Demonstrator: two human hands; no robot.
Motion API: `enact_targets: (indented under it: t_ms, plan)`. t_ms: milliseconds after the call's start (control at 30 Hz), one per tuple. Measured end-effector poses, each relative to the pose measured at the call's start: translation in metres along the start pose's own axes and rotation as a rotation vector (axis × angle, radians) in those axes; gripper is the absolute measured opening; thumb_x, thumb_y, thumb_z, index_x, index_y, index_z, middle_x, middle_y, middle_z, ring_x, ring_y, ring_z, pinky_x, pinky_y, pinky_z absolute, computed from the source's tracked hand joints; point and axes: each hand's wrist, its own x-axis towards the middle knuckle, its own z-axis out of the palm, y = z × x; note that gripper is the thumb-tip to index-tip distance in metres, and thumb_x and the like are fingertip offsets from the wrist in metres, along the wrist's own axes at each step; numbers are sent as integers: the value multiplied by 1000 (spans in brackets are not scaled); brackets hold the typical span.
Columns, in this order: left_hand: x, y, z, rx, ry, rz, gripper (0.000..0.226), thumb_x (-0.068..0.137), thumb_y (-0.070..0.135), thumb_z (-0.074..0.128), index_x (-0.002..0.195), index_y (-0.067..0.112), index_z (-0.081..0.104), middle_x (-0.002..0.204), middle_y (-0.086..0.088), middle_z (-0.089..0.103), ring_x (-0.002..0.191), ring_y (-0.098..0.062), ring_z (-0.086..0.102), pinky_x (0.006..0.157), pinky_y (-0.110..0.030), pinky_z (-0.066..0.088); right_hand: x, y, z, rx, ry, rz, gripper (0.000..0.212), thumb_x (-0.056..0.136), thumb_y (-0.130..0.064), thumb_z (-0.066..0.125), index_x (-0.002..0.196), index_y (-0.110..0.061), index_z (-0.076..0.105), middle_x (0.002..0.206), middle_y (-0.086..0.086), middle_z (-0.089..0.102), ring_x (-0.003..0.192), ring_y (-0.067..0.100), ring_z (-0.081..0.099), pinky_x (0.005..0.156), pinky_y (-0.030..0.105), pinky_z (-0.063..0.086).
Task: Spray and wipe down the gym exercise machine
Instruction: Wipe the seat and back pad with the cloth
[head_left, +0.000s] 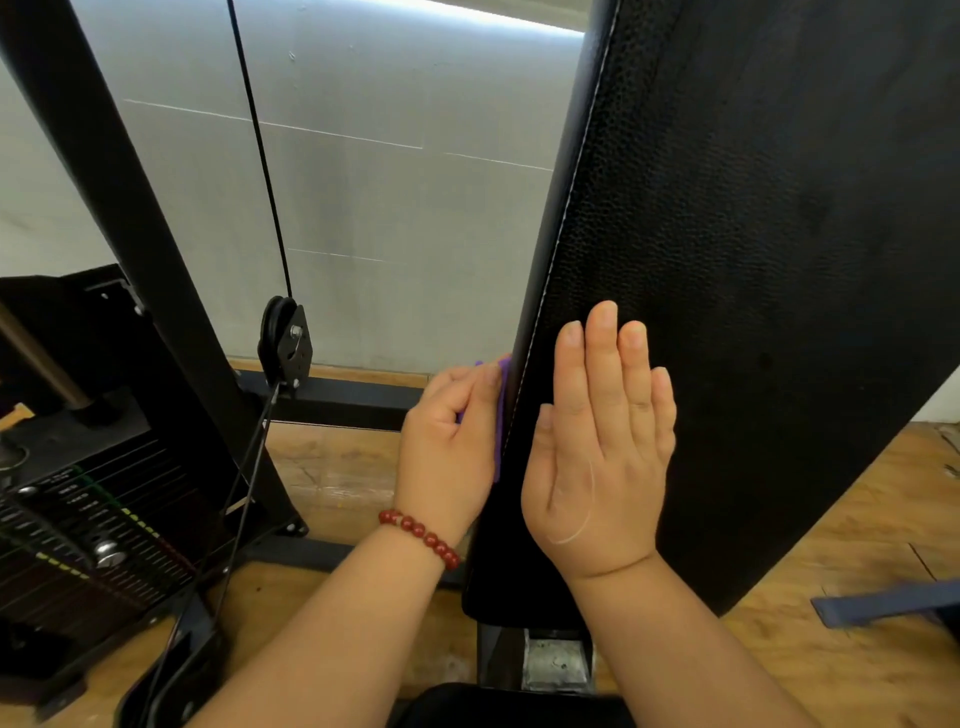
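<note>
L hand (452, 447) holds purple cloth (501, 415). Grip is narrow: thumb + curled fingers pinch it and press it to the left side edge of the black back pad (727, 260), just outside the white stitch seam (551, 260). Most of the cloth is hidden behind hand + pad edge.

R hand (602, 452) lies flat on pad face, fingers straight + together, grip holding nothing. Prob. bracing the pad so it doesn't give while L rubs the side strip.

Pad stands tilted, top end leaning away from cam. No spray bottle in view.

Judgement: wipe step, working the side edge; can't tell how much of the face is done.

Weight stack (78, 519), pulley (285, 348) + cable (260, 145) sit off to left, well apart from both hands. Red bead bracelet (421, 538) on L wrist. Wooden floor (337, 467) below.
</note>
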Motion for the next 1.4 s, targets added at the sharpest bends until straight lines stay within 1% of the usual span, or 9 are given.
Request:
enact_targets:
  t_ms: [233,467,600,667,733,867,1067,1267,1400]
  plan:
    - [7,11,0,-2,40,65,33,100,33,48,77,39,70,71,3,64,75,-12,64,75,-31,53,-1,0,2,-14,17,-6,52,101,-21,25,151,-8,15,157,0,13,150,17,5,122,38,8]
    - [-13,-13,-4,16,1,-74,23,97,30,50,86,36,69,97,-4,66,90,-5,64,87,-28,54,-1,1,2,-24,33,-17,51,103,-23,24,151,-6,17,156,-1,17,150,17,6,122,38,8]
    - [-5,4,-6,68,35,58,41,102,30,47,65,32,66,62,7,62,74,-16,62,81,-43,52,-1,0,1,-14,33,-8,52,102,-23,24,151,-6,17,156,-2,16,150,16,4,122,38,8]
    - [3,17,-1,55,73,149,41,102,36,45,69,28,69,55,9,59,72,-16,61,79,-39,51,-1,1,1,-13,30,-14,53,101,-21,27,151,-6,16,156,-3,15,150,15,4,122,38,8]
    - [5,21,6,12,123,165,31,101,33,47,85,35,73,77,9,67,86,-8,64,85,-29,51,-1,1,0,-13,24,-14,55,100,-20,30,151,-6,16,156,-4,14,150,15,3,122,37,8]
    - [-15,0,4,29,106,132,37,95,36,47,107,13,74,99,-1,64,94,-1,62,87,-16,48,-1,0,-1,-11,16,-8,52,102,-22,27,151,-6,17,155,-2,17,149,15,5,122,38,8]
    - [-28,-14,-6,32,44,-5,30,96,33,50,82,18,72,93,-3,62,85,-3,62,82,-18,50,-4,-3,-5,48,-6,33,50,103,-22,28,150,-7,23,155,1,19,149,15,6,122,38,8]
    - [-17,-10,0,67,96,84,40,100,28,48,94,-2,73,92,-7,64,91,3,60,80,-5,41,-15,0,-8,68,-47,17,51,101,-18,33,150,-7,24,156,4,19,149,15,6,122,38,9]
    - [-39,-36,-4,59,41,-38,33,99,26,48,77,15,69,92,-11,60,83,5,58,75,-6,42,-27,-1,-5,60,-62,11,51,103,-21,28,151,-7,18,156,0,16,150,15,3,122,38,8]
